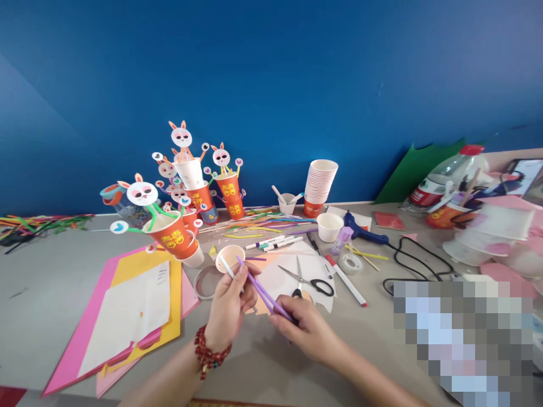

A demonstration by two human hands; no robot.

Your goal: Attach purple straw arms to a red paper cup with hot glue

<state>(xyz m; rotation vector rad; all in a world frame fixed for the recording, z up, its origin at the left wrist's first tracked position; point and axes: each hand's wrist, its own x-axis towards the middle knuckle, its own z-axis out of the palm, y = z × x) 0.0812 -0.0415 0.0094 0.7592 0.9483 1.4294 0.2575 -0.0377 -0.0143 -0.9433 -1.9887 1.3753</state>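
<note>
My left hand (229,308), with a red bead bracelet on the wrist, is closed around a small paper cup (229,258) tipped on its side and a thin white stick. My right hand (303,328) pinches the lower end of purple pipe cleaners (263,289), which run up to the left hand's fingers. Both hands hover just above the grey table (51,282). Black-handled scissors (307,280) lie on white paper just beyond my right hand.
Orange cup bunnies (169,232) stand at the back left. A stack of white cups (320,183), markers (278,243), a tape roll (351,263), a blue glue gun (360,229) with black cord and a bottle (445,178) lie around. Pink and yellow sheets (127,311) lie left.
</note>
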